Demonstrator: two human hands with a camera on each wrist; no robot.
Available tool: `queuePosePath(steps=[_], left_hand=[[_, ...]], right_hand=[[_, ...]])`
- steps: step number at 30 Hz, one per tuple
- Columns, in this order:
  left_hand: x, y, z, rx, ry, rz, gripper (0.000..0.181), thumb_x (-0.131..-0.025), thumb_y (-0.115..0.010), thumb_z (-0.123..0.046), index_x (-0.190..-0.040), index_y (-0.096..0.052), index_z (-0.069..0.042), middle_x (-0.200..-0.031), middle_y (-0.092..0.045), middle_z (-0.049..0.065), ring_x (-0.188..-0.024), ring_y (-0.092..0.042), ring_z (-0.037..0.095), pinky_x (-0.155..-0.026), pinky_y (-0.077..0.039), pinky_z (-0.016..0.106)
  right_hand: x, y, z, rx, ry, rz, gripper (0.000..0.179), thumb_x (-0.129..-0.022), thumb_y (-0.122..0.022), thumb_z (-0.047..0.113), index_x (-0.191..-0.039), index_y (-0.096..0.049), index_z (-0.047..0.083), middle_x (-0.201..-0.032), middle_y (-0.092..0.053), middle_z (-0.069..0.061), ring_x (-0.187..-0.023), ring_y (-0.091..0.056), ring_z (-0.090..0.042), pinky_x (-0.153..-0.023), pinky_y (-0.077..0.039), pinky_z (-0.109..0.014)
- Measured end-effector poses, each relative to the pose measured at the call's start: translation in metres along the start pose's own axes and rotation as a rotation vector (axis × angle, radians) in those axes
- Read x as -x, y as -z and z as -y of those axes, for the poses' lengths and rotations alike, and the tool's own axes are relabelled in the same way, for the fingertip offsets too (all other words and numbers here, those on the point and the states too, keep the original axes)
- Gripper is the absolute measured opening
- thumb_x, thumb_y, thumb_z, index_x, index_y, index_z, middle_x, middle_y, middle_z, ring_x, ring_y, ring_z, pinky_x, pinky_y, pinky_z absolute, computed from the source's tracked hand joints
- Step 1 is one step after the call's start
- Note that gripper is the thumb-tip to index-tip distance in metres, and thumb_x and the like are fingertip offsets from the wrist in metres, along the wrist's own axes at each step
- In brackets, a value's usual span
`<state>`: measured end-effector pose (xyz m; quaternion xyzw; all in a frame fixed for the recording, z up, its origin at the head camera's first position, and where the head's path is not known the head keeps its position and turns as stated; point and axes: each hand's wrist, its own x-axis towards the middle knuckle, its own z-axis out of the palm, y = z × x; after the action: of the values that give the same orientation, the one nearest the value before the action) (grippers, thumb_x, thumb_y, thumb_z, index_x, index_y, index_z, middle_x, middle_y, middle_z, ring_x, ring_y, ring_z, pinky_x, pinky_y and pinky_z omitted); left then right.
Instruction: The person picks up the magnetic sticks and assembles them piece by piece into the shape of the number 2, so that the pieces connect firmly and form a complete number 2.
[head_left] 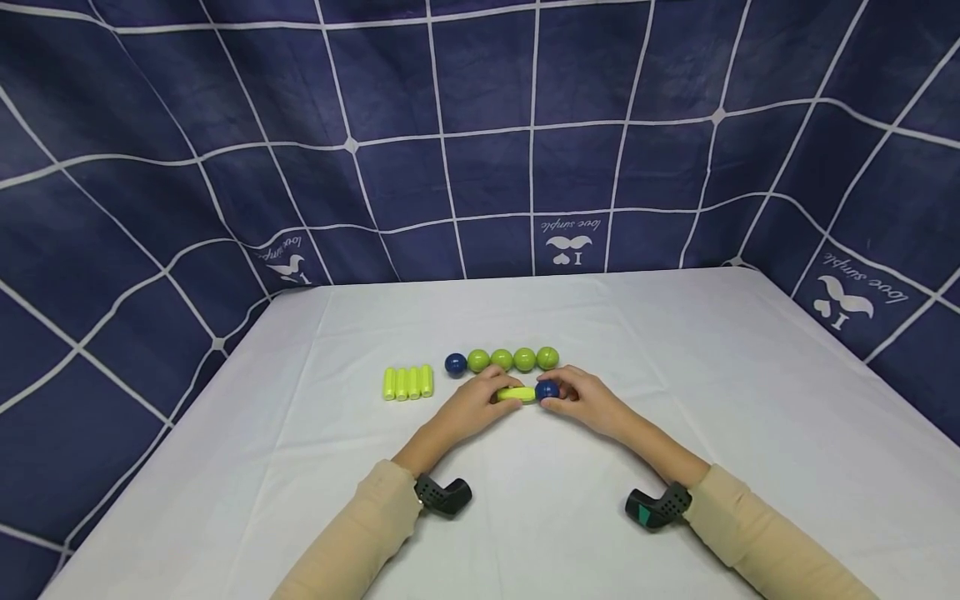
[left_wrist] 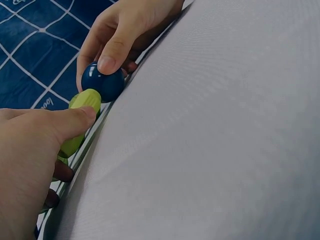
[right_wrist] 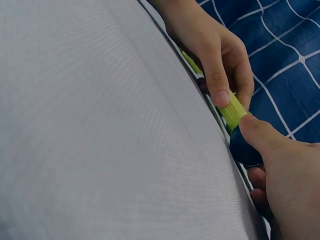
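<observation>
Between thumb and fingers, my left hand [head_left: 477, 403] pinches a yellow-green stick [head_left: 517, 394], a short ridged rod. My right hand [head_left: 589, 400] grips a dark blue ball [head_left: 547, 389] in its fingertips. The stick's right end meets the ball, and both are held close over the white table in front of the row of balls. In the left wrist view the stick [left_wrist: 91, 97] points straight at the blue ball [left_wrist: 111, 86]. From the right wrist the stick [right_wrist: 233, 111] shows between both thumbs, and the blue ball [right_wrist: 245, 147] is partly covered by the right thumb.
Just behind the hands, a second blue ball [head_left: 455, 364] and several green balls [head_left: 501, 359] stand in a row. Several yellow-green sticks [head_left: 408, 382] lie side by side left of the left hand. The white-covered table [head_left: 480, 517] backs onto a blue checked curtain [head_left: 480, 167].
</observation>
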<state>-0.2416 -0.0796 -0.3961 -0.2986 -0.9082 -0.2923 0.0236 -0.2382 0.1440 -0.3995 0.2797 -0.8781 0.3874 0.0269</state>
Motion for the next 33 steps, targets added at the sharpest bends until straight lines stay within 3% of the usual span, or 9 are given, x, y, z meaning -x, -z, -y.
queuePosePath(steps=[6, 8, 10, 16, 19, 22, 29, 33], left_hand=[[-0.001, -0.001, 0.0, 0.003, 0.011, 0.002, 0.033, -0.088, -0.057, -0.037, -0.113, -0.061, -0.017, -0.097, -0.05, -0.004, -0.074, -0.046, 0.007, -0.069, -0.041, 0.023], [-0.001, 0.0, -0.001, 0.007, 0.02, -0.028, 0.033, -0.088, -0.056, -0.038, -0.113, -0.061, -0.018, -0.097, -0.051, -0.004, -0.074, -0.047, 0.007, -0.068, -0.041, 0.023], [-0.002, 0.002, -0.001, -0.005, 0.023, -0.111, 0.031, -0.088, -0.055, -0.037, -0.11, -0.062, -0.017, -0.096, -0.054, -0.004, -0.077, -0.051, 0.008, -0.069, -0.043, 0.024], [-0.002, 0.014, 0.006, -0.16, -0.001, -0.488, 0.017, -0.086, -0.057, -0.018, -0.102, -0.063, -0.013, -0.096, -0.059, 0.003, -0.087, -0.057, 0.016, -0.072, -0.046, 0.03], [-0.001, 0.022, 0.015, -0.249, 0.026, -0.55, 0.022, -0.083, -0.056, -0.014, -0.104, -0.061, -0.013, -0.101, -0.058, 0.005, -0.091, -0.055, 0.021, -0.073, -0.044, 0.034], [0.0, 0.028, 0.025, -0.305, 0.08, -0.518, 0.029, -0.081, -0.057, -0.018, -0.109, -0.059, -0.014, -0.108, -0.056, 0.007, -0.099, -0.054, 0.024, -0.076, -0.042, 0.036], [0.002, 0.032, 0.036, -0.435, 0.202, -0.275, 0.038, -0.082, -0.055, -0.031, -0.117, -0.056, -0.015, -0.118, -0.053, 0.006, -0.108, -0.052, 0.023, -0.079, -0.04, 0.038], [0.002, 0.029, 0.036, -0.452, 0.234, -0.197, 0.039, -0.084, -0.054, -0.028, -0.12, -0.055, -0.013, -0.118, -0.055, 0.007, -0.109, -0.052, 0.024, -0.082, -0.039, 0.039]], right_hand=[[0.001, 0.0, 0.0, 0.014, 0.004, -0.008, 0.039, -0.083, -0.065, 0.024, -0.116, -0.057, 0.007, -0.089, -0.055, -0.003, -0.073, -0.046, -0.006, -0.066, -0.043, -0.02], [0.001, 0.0, 0.0, 0.016, 0.0, -0.011, 0.039, -0.083, -0.065, 0.025, -0.116, -0.057, 0.007, -0.09, -0.056, -0.003, -0.074, -0.046, -0.006, -0.066, -0.043, -0.019], [0.001, 0.0, -0.001, 0.013, -0.009, -0.011, 0.039, -0.083, -0.065, 0.025, -0.116, -0.057, 0.007, -0.091, -0.056, -0.004, -0.075, -0.047, -0.007, -0.066, -0.043, -0.019], [0.0, -0.001, -0.002, -0.01, -0.037, -0.002, 0.041, -0.082, -0.066, 0.027, -0.117, -0.057, 0.007, -0.094, -0.056, -0.004, -0.077, -0.047, -0.009, -0.066, -0.043, -0.019], [0.0, -0.001, -0.002, -0.01, -0.03, -0.003, 0.041, -0.083, -0.065, 0.026, -0.117, -0.057, 0.007, -0.094, -0.056, -0.004, -0.078, -0.047, -0.009, -0.067, -0.042, -0.019], [0.0, 0.0, -0.002, -0.008, -0.025, -0.005, 0.04, -0.083, -0.065, 0.026, -0.118, -0.056, 0.007, -0.095, -0.056, -0.004, -0.078, -0.047, -0.009, -0.067, -0.042, -0.019], [0.0, 0.0, -0.001, -0.012, -0.037, 0.004, 0.04, -0.084, -0.064, 0.026, -0.119, -0.056, 0.008, -0.094, -0.056, -0.004, -0.078, -0.047, -0.01, -0.067, -0.042, -0.019], [0.0, -0.001, -0.002, -0.018, -0.037, -0.001, 0.04, -0.084, -0.065, 0.026, -0.119, -0.056, 0.008, -0.093, -0.055, -0.004, -0.078, -0.047, -0.01, -0.066, -0.041, -0.019]])
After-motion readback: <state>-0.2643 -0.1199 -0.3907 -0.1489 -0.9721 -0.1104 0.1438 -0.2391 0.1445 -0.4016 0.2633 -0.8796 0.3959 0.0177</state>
